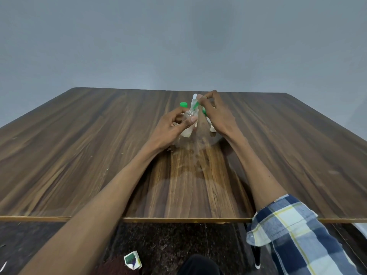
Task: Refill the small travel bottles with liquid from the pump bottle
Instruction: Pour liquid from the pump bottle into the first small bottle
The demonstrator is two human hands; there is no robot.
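two hands (172,126) around clear bottle (189,121)

both forearms are bare. the right arm wears a rolled-up checked sleeve (294,231) in navy, white and pale blue with thin yellow lines, its cuff just past the worktop (79,155) near edge.

The desk (79,155) wore dark brown wood grain, streaked lighter down the middle. A bright green cap (183,104) stood out beside a clear bottle (188,124) with a white pump head (194,96). The sleeve (294,231) was navy-and-white check with thin yellow lines. The wall (178,36) was plain grey, the floor (168,245) dark and speckled.
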